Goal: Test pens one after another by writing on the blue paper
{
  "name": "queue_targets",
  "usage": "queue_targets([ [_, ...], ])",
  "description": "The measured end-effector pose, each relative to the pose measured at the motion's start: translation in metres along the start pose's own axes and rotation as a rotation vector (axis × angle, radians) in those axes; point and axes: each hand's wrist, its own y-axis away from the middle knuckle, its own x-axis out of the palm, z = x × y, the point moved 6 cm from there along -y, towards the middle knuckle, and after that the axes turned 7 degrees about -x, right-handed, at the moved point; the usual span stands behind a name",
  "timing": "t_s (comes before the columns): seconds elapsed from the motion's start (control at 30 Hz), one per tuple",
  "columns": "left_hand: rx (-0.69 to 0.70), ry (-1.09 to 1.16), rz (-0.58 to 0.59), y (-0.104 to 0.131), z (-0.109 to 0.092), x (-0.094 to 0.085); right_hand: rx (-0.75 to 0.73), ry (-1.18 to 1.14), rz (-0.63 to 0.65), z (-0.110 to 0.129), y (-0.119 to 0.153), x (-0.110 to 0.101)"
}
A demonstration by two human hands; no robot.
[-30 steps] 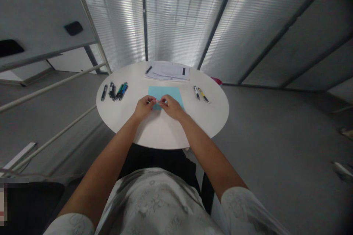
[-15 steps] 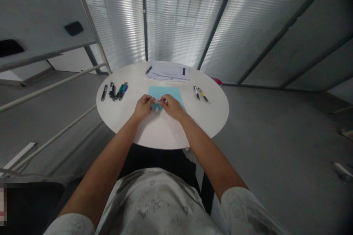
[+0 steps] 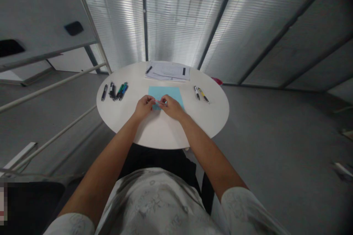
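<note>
Between my two hands is a slim pink pen (image 3: 160, 102), small and partly covered by my fingers. My left hand (image 3: 145, 107) is closed, pinching its left end. At the right end, my right hand (image 3: 171, 107) grips it with thumb and fingertips. Both hands are over the near part of a light blue sheet of paper (image 3: 165, 91), which lies flat on the white oval table (image 3: 162, 132). Exactly how the fingertips sit on the pen is too small to make out.
Several dark, green and blue pens (image 3: 120, 91) lie at the table's left. A white-and-black pen (image 3: 196, 93) and a yellow-and-black pen (image 3: 203, 95) lie at the right. Printed papers (image 3: 168, 71) with a dark pen (image 3: 149, 70) on them are at the back, before window blinds.
My left hand has shifted very slightly, and the pen between my hands tilts a little more down to the right. The other things on the table stay where they were.
</note>
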Motion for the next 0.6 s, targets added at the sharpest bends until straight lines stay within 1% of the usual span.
queue_targets([
  [0.17,-0.001,0.017,0.008,0.0011,-0.0018,0.0005,-0.057,0.027,0.028,0.0064,-0.0010,-0.0017],
  [0.37,-0.021,0.044,0.007,0.0019,-0.0015,0.0009,-0.005,-0.007,0.009,0.0059,0.0000,-0.0032],
  [0.6,-0.012,0.033,0.027,0.0023,-0.0027,0.0022,-0.048,0.065,0.048,0.0078,-0.0001,-0.0021],
])
